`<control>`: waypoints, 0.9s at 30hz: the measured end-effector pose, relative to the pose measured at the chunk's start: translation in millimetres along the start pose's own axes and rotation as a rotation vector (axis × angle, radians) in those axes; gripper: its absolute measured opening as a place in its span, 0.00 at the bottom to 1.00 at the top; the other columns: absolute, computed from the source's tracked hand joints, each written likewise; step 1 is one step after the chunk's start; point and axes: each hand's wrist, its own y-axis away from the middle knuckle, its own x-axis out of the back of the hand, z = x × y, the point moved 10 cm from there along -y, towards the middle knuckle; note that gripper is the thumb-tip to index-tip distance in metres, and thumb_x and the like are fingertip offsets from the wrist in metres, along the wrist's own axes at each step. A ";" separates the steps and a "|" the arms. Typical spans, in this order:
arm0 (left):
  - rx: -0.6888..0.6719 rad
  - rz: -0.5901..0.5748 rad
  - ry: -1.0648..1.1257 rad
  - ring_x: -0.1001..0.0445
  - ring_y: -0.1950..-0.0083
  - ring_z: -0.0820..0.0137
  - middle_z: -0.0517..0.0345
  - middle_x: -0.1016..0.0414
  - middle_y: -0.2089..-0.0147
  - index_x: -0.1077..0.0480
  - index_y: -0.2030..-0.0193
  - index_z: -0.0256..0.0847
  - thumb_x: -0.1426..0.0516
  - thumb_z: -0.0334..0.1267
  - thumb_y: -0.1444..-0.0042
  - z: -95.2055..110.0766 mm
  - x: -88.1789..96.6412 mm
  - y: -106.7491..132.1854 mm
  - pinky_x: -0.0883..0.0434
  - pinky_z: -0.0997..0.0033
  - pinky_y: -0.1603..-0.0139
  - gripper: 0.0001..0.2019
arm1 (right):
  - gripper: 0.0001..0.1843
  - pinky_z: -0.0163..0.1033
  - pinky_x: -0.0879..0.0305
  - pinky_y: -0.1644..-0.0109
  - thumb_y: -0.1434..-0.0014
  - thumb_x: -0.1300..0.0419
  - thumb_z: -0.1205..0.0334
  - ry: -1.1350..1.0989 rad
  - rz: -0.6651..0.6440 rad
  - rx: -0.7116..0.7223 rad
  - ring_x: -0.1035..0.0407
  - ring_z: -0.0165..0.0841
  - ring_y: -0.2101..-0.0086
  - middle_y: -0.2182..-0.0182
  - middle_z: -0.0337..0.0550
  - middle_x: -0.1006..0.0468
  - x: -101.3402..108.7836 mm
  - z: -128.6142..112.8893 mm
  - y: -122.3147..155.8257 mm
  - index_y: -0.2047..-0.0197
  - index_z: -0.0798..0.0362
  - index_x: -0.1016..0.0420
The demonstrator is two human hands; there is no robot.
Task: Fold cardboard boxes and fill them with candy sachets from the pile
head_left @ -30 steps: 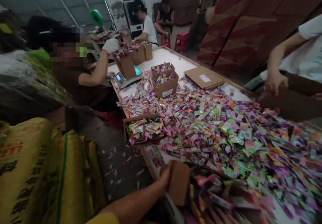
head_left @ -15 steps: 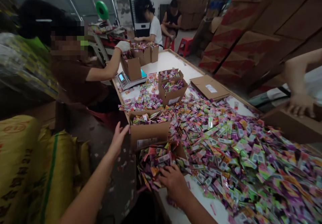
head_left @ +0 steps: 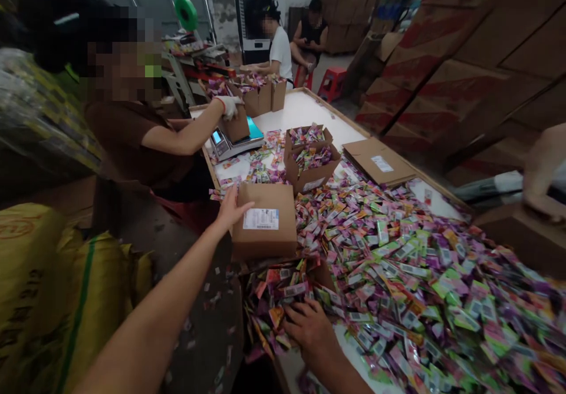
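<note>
My left hand [head_left: 232, 207] grips the left edge of a brown cardboard box [head_left: 265, 235], thumb over its top. The box lies tipped, its white-labelled side facing up, at the near left of the table. My right hand [head_left: 309, 328] rests palm down, fingers spread, on colourful sachets in a low open carton [head_left: 325, 276] at the table's near edge. A deep heap of pink, green and purple sachets [head_left: 420, 276] covers the white table [head_left: 305, 111] to the right of both hands.
A co-worker at the left lays a white-gloved hand [head_left: 229, 105] on a box standing on a scale [head_left: 236, 140]. An open filled box [head_left: 312, 161] and a flat carton [head_left: 378, 161] lie beyond. Yellow sacks [head_left: 48, 276] stand at my left. Another person's hand [head_left: 543, 187] is at the right.
My left hand reached the box and tipped it from upright, open top showing, onto its side with the label up. My right hand stayed on the sachets. The co-worker's gloved hand lowered.
</note>
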 end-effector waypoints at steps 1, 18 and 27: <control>0.073 -0.010 0.063 0.50 0.26 0.54 0.39 0.50 0.27 0.46 0.31 0.37 0.35 0.51 0.51 -4.6 -5.5 -21.4 0.49 0.57 0.29 0.44 | 0.12 0.46 0.49 0.42 0.35 0.42 0.59 -0.001 -0.009 -0.008 0.32 0.34 0.50 0.48 0.35 0.23 -3.0 1.4 4.7 0.49 0.40 0.27; -0.231 0.072 -0.111 0.38 0.36 0.57 0.54 0.23 0.51 0.24 0.65 0.50 0.45 0.43 0.40 86.5 30.9 166.4 0.41 0.50 0.33 0.08 | 0.10 0.46 0.51 0.42 0.36 0.41 0.54 -0.024 -0.096 -0.015 0.33 0.34 0.52 0.46 0.29 0.24 -13.2 9.8 8.9 0.51 0.35 0.26; -0.355 -0.194 -0.291 0.37 0.45 0.59 0.56 0.20 0.56 0.21 0.70 0.48 0.43 0.43 0.38 87.9 -2.5 173.2 0.41 0.49 0.38 0.12 | 0.09 0.44 0.50 0.49 0.33 0.45 0.59 0.016 -0.121 -0.036 0.34 0.33 0.59 0.61 0.35 0.21 13.8 15.4 -20.1 0.54 0.39 0.24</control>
